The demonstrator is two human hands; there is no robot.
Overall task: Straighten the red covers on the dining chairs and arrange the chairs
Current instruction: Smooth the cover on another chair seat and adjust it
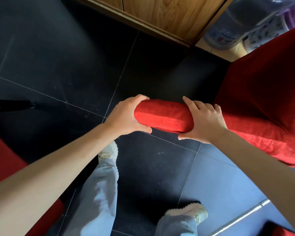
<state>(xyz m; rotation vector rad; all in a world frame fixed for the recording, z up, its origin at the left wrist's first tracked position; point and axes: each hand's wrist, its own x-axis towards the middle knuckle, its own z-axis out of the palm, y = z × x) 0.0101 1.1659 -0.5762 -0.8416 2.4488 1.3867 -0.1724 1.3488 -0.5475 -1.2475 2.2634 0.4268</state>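
Floor (61,53): we see dark tiles under the chair.
Chair (262,92): ours stands right of centre, in its red cover (163,116).
Wooden cabinet (160,12): beyond the chair.
Left hand (124,116): we grip the chair top's end, fingers curled round.
Right hand (204,123): we grip the chair top just beside it, thumb underneath.
Shoes (191,212): pale, below the chair top.

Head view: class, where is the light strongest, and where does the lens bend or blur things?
Head view: light falls brightest on the chair's red cover under both hands; the dark floor tiles sit in shadow; wide-angle distortion stretches the forearms at the edges; the upper right corner is blurred.
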